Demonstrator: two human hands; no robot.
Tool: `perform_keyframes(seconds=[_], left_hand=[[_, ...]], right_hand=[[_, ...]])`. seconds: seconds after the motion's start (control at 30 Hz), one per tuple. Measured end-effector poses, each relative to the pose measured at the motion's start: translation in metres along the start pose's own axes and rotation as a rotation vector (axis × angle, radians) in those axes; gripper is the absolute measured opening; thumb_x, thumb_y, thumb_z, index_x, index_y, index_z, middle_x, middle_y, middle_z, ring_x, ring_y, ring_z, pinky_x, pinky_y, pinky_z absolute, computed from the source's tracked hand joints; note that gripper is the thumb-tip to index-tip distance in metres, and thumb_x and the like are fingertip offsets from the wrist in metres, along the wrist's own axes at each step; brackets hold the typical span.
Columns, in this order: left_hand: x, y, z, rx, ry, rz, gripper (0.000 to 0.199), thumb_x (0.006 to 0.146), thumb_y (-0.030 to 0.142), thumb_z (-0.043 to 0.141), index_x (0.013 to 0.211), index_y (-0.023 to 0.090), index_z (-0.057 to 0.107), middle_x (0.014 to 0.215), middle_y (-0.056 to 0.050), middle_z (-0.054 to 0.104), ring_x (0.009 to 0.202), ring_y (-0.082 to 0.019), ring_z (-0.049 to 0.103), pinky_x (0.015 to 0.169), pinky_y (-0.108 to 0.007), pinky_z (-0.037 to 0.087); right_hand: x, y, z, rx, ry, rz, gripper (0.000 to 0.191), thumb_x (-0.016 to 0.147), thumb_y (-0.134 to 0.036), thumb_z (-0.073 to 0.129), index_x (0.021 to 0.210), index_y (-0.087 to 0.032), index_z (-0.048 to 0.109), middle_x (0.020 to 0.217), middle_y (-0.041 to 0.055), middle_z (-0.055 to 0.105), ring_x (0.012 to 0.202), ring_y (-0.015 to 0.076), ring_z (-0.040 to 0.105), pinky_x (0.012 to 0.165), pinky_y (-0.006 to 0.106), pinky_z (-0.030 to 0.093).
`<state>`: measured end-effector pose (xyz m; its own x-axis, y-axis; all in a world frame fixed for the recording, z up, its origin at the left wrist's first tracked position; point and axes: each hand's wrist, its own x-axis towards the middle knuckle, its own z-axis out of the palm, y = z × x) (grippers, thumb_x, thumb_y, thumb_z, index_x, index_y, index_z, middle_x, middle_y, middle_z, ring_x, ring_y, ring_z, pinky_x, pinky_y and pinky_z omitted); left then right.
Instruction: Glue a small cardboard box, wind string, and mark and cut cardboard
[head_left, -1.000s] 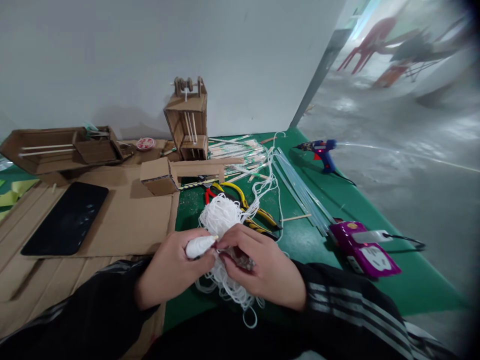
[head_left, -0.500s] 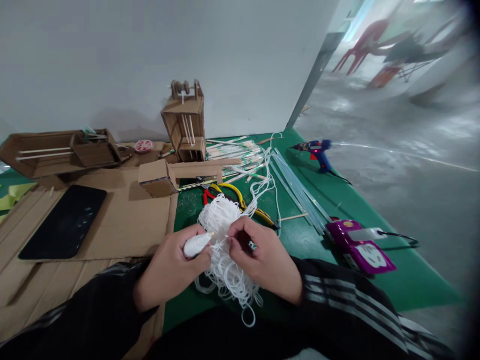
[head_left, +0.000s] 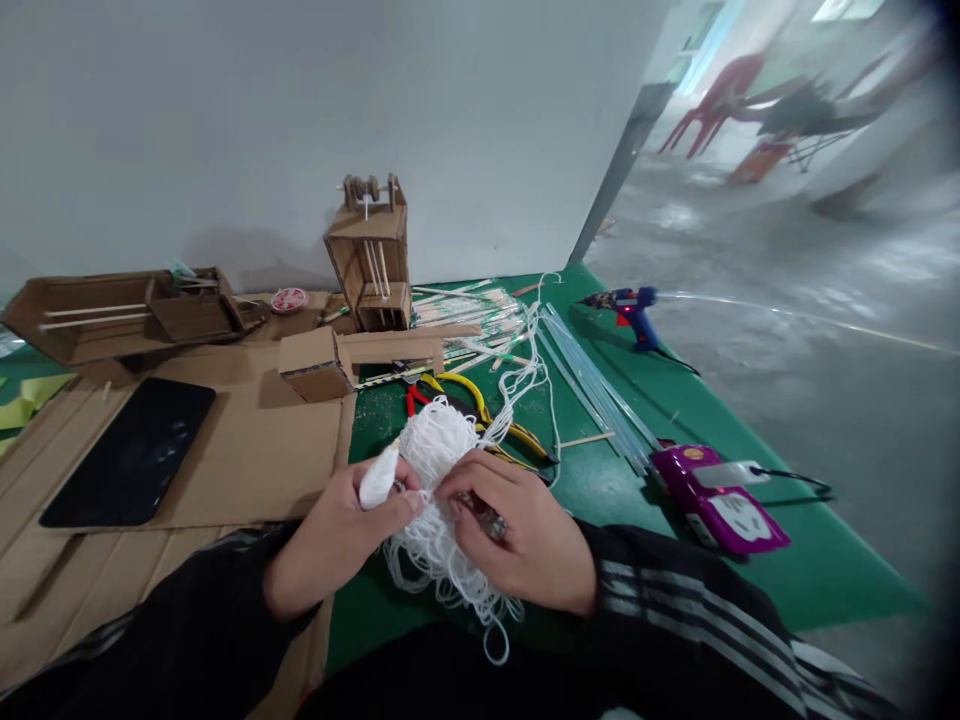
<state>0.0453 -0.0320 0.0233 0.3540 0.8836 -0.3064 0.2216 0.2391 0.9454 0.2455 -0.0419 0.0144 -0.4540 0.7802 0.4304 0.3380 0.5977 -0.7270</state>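
Note:
Wrapped in my left hand (head_left: 341, 530) is a small cone wound with white string (head_left: 379, 478), its pale tip pointing up. The thumb and fingers of my right hand (head_left: 517, 520) are pinched at the white string, close to my left thumb. A small shiny thing shows inside the curl of my right hand, too blurred to make out. Between and beneath both hands lies a loose heap of white string (head_left: 439, 440), with loops hanging toward the front edge. Strands run from it to the back, past yellow-handled pliers (head_left: 525, 436).
Cardboard structures (head_left: 367, 265) stand at the back beside wooden sticks (head_left: 472, 305). A black tablet (head_left: 131, 450) lies on cardboard at left. Glue sticks (head_left: 592, 385), a blue glue gun (head_left: 634, 312) and a purple power strip (head_left: 712, 500) are at right.
The cone in my left hand has tilted more upright. My right hand has shifted slightly left, closer to my left thumb, and its fingers are turned differently. The view has shifted slightly.

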Motion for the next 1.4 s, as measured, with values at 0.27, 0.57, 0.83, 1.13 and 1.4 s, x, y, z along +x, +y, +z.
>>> perform_keyframes(seconds=[0.27, 0.57, 0.83, 1.13, 1.4], left_hand=[[-0.001, -0.002, 0.001, -0.022, -0.041, -0.009, 0.015, 0.082, 0.030, 0.063, 0.080, 0.017, 0.055, 0.056, 0.009, 0.036, 0.050, -0.007, 0.025, 0.047, -0.020, 0.023], [-0.002, 0.004, 0.008, 0.032, -0.041, 0.055, 0.026, 0.078, 0.034, 0.071, 0.086, 0.017, 0.052, 0.073, 0.005, 0.050, 0.065, -0.010, 0.041, 0.059, -0.020, 0.037], [0.000, 0.001, 0.003, 0.156, -0.028, 0.058, 0.016, 0.084, 0.032, 0.060, 0.082, 0.017, 0.055, 0.067, 0.005, 0.043, 0.061, -0.010, 0.036, 0.055, -0.022, 0.032], [-0.004, 0.004, -0.006, -0.272, -0.407, -0.131, 0.035, 0.073, 0.045, 0.070, 0.068, 0.018, 0.049, 0.054, 0.008, 0.035, 0.043, -0.005, 0.022, 0.041, -0.022, 0.015], [0.001, -0.005, 0.003, -0.081, -0.036, -0.142, 0.045, 0.079, 0.060, 0.059, 0.067, 0.016, 0.056, 0.044, 0.010, 0.026, 0.042, -0.006, 0.019, 0.039, -0.021, 0.015]], right_hand=[[0.002, 0.000, 0.003, -0.052, -0.015, 0.019, 0.010, 0.090, -0.016, 0.056, 0.094, -0.016, 0.065, 0.086, 0.0053, 0.063, 0.079, 0.0149, 0.059, 0.072, 0.027, 0.048], [-0.001, 0.002, 0.012, -0.222, 0.047, -0.022, 0.009, 0.087, -0.013, 0.056, 0.090, -0.018, 0.063, 0.084, 0.0050, 0.065, 0.074, 0.0161, 0.059, 0.067, 0.028, 0.047], [0.000, 0.001, 0.008, -0.158, 0.087, 0.034, 0.008, 0.086, -0.012, 0.054, 0.087, -0.018, 0.059, 0.079, 0.0040, 0.062, 0.071, 0.0150, 0.057, 0.065, 0.026, 0.045], [-0.002, 0.001, 0.009, -0.107, 0.081, 0.084, 0.013, 0.080, -0.007, 0.054, 0.082, -0.020, 0.055, 0.075, 0.0008, 0.058, 0.066, 0.0133, 0.052, 0.061, 0.024, 0.040], [-0.002, 0.002, 0.011, -0.130, 0.090, 0.052, 0.019, 0.081, -0.006, 0.050, 0.092, -0.020, 0.059, 0.076, 0.0011, 0.062, 0.063, 0.0127, 0.053, 0.057, 0.023, 0.041]])
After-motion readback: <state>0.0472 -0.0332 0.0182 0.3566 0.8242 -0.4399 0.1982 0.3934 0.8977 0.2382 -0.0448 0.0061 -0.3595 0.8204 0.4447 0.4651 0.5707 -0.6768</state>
